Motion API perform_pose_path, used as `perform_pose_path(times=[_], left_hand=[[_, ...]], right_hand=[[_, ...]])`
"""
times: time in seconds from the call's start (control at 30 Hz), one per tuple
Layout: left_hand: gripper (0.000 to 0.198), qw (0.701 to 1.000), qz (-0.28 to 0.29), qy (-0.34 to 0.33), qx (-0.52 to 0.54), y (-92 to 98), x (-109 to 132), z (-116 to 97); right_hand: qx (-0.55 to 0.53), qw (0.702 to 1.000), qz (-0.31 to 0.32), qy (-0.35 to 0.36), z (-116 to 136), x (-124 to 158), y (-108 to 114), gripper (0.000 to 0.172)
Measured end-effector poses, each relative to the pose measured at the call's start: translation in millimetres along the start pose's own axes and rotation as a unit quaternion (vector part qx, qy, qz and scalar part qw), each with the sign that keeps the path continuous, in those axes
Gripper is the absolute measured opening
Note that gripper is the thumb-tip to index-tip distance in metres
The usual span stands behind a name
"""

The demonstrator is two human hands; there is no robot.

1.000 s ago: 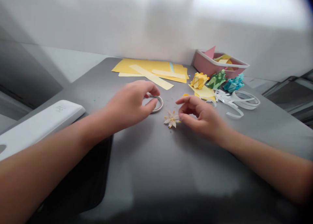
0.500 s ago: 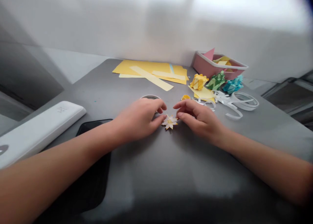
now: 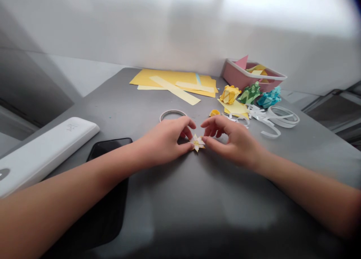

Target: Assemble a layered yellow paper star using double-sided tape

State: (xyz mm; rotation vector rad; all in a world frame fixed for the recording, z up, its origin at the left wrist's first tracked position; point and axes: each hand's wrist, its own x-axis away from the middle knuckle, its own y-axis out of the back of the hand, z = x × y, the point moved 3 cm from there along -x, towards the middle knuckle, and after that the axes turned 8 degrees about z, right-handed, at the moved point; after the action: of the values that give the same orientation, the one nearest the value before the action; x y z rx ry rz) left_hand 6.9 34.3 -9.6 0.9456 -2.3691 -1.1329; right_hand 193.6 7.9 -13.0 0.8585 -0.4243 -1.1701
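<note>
Item, centre: small star-shaped paper flower, white and yellow [image 3: 198, 143], on the grey tabletop [image 3: 175, 206] between two bare hands; clock directions run from it.

Left hand [image 3: 169, 141]: at 9 o'clock, back upward, wrist low, forearm slanting in from 8 o'clock. Fingers half curled, forefinger and thumb parted; thumb tip at the flower's near-left petals. Whether a petal is pinched cannot be told.

Right hand [image 3: 235, 140]: at 3 o'clock, forearm slanting in from 4 o'clock. Fingers loosely bent, forefinger and thumb apart; thumb tip at the right petals, grip likewise uncertain.

Beyond: pale flat ring [image 3: 172, 111], 10 o'clock, partly behind the left hand. Small yellow paper loop [image 3: 214, 113], 1 o'clock. Folded yellow paper piece [image 3: 230, 94], folded green paper piece [image 3: 250, 93] and folded turquoise paper piece [image 3: 269, 98], in a row between 1 and 2 o'clock. Pink white-rimmed plastic basket [image 3: 239, 73], 1 o'clock, behind them. Stacked yellow paper sheets [image 3: 166, 75], 11 o'clock.
</note>
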Motion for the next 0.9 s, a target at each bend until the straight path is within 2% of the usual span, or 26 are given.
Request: perform_pose_path(times=[0.1, 0.2, 0.37, 0.5, 0.67, 0.77, 0.9], left_hand=[[0.038, 1.000, 0.006, 0.001, 0.005, -0.7, 0, 2], [0.037, 1.000, 0.013, -0.003, 0.004, -1.4, 0, 3], [0.038, 0.996, 0.007, 0.011, 0.085, -1.0, -1, 0], [0.037, 0.974, 0.032, 0.042, 0.222, -0.6, -3, -2], [0.037, 0.955, 0.037, 0.064, 0.287, 1.0, -3, -1], [0.038, 0.945, 0.021, 0.074, 0.316, 2.2, -3, -1], [0.037, 0.933, 0.007, 0.099, 0.345, 2.9, -3, -1]], right_hand=[[0.054, 0.997, 0.040, -0.026, 0, -1, -1, 0.022], [-0.012, 0.997, 0.062, -0.034, -2, -2, -4, 0.020], [-0.102, 0.994, 0.041, -0.017, -2, -2, -5, 0.021], [-0.147, 0.989, 0.022, 0.014, 0, 0, -4, 0.024], [-0.189, 0.981, -0.024, 0.040, 0, 2, -2, 0.027], [-0.161, 0.984, -0.052, 0.052, 2, 2, 0, 0.022], [0.011, 0.990, -0.097, 0.102, 11, 5, 5, 0.008]])
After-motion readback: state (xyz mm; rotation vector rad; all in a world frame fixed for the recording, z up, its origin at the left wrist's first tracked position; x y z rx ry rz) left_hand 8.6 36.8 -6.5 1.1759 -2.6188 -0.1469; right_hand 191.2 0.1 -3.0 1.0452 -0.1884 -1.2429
